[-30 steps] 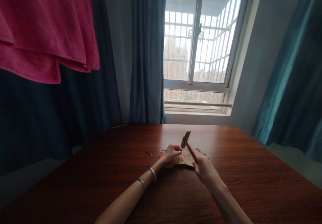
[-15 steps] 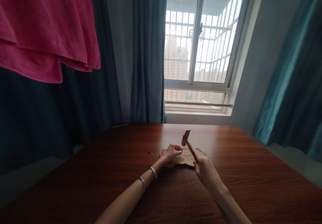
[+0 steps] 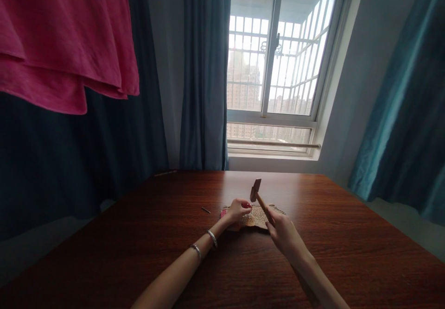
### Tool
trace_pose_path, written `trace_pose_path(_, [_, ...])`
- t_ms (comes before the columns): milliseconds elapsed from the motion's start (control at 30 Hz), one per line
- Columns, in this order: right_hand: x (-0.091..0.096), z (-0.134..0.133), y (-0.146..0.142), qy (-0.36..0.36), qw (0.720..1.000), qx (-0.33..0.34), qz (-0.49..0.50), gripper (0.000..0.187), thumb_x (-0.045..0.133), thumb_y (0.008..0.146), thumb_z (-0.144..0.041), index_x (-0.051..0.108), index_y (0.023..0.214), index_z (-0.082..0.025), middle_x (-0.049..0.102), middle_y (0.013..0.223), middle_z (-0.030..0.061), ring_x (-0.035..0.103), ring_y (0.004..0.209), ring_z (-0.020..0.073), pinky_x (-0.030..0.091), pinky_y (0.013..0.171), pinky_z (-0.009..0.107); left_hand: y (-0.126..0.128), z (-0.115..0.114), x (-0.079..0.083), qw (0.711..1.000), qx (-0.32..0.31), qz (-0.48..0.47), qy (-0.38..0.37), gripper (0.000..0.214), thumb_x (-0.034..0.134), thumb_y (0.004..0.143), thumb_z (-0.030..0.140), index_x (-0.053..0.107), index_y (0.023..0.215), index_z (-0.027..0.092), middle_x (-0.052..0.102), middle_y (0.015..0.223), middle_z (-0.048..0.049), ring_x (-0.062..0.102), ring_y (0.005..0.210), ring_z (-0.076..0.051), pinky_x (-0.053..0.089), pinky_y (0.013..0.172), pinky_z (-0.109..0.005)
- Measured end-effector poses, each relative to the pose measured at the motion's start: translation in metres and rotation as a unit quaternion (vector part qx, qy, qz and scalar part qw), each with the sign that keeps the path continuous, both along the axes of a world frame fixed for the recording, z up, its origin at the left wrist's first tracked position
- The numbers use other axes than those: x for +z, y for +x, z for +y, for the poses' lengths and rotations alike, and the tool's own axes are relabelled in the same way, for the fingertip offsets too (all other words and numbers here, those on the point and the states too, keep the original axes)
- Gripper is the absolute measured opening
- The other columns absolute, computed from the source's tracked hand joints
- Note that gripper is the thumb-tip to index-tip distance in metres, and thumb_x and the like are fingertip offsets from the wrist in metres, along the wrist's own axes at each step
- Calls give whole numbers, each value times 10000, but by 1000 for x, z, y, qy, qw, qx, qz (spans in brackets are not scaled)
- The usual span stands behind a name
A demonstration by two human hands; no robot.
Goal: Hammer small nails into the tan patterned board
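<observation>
My right hand [image 3: 283,228] is wrapped round the wooden handle of a hammer [image 3: 255,190], its head raised above the far side of a tan sheet. That sheet [image 3: 259,216] lies flat on the table, dotted with many small holes, with a row of slits at its far right edge and a pink part at its left. Over the sheet's left half, my left hand [image 3: 237,210] is closed in a pinch. Something small and red shows at its fingertips, too small to name. Left of this hand lies a thin dark rod [image 3: 206,210].
The brown wooden table [image 3: 146,253] spreads out on all sides of the hands. A blue curtain [image 3: 205,77] and a barred window [image 3: 271,68] stand behind it. Pink cloth [image 3: 69,45] hangs at the upper left. Another thin strip [image 3: 166,173] lies at the far left edge.
The hammer and my right hand have shifted very slightly to the left. My left hand and the sheet stay in place.
</observation>
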State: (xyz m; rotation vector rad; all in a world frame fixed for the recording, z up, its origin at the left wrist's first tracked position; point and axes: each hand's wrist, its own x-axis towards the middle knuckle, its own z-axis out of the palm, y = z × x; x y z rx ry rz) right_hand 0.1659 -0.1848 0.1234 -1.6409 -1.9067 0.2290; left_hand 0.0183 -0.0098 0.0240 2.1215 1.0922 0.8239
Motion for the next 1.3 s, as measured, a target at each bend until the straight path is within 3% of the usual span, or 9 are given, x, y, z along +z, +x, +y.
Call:
trace_pose_path(233, [3,0,1,-26,1000,-4,-11,589,472,761,-82,505,1325,-248,721,916,59,656,914,204,442,774,237,0,5,-6,1000,-9,-2,0,225,591,721,288,725,802,126,714,771,-41,612,715,-154,435,641,-211])
trace_pose_path(333, [1,1,2,-4,1000,-22,-9,610,457,768,-75,474,1352,-250,716,962,72,653,934,208,435,787,239,0,6,-7,1000,-6,-2,2,230,594,717,290,724,797,118,712,759,-43,607,705,-155,429,630,-211])
trace_pose_path(533, [-4,4,2,-21,1000,21,-1,658,438,742,-41,452,1371,-235,711,983,76,650,948,208,450,783,245,0,6,-6,1000,-3,13,0,224,594,721,287,726,802,125,716,781,-39,611,733,-157,431,651,-211])
trace_pose_path(700, [-4,3,0,20,1000,9,22,677,417,764,-43,390,1409,-249,690,1064,78,629,1011,204,446,830,257,0,7,-8,1000,-5,8,8,231,593,719,282,727,819,122,716,776,-38,618,733,-157,431,650,-208])
trace_pose_path(833, [-7,5,1,-16,1000,13,10,626,446,751,-52,477,1354,-221,713,1007,86,640,997,216,450,825,256,0,7,-10,1000,-5,5,7,225,593,718,286,728,801,126,716,775,-35,614,720,-155,429,645,-208])
trace_pose_path(1000, [-8,6,2,3,1000,-16,11,653,431,770,-60,412,1396,-246,703,1057,77,638,1014,210,446,835,258,0,7,-8,1000,-2,8,-2,238,591,713,287,730,812,121,718,779,-41,612,723,-157,430,648,-209])
trace_pose_path(1167, [-10,7,2,-34,999,9,12,623,455,755,-63,472,1360,-210,721,988,88,650,973,216,455,811,257,-1,5,-7,1000,-12,-1,4,232,587,716,286,729,780,114,714,746,-40,615,711,-158,425,638,-206])
trace_pose_path(1300, [-8,7,1,8,1000,4,27,659,416,780,-58,386,1411,-245,701,1048,78,647,980,205,449,803,252,-1,6,-9,1000,-11,-13,-2,241,592,710,283,730,813,114,720,770,-44,621,716,-155,429,639,-204])
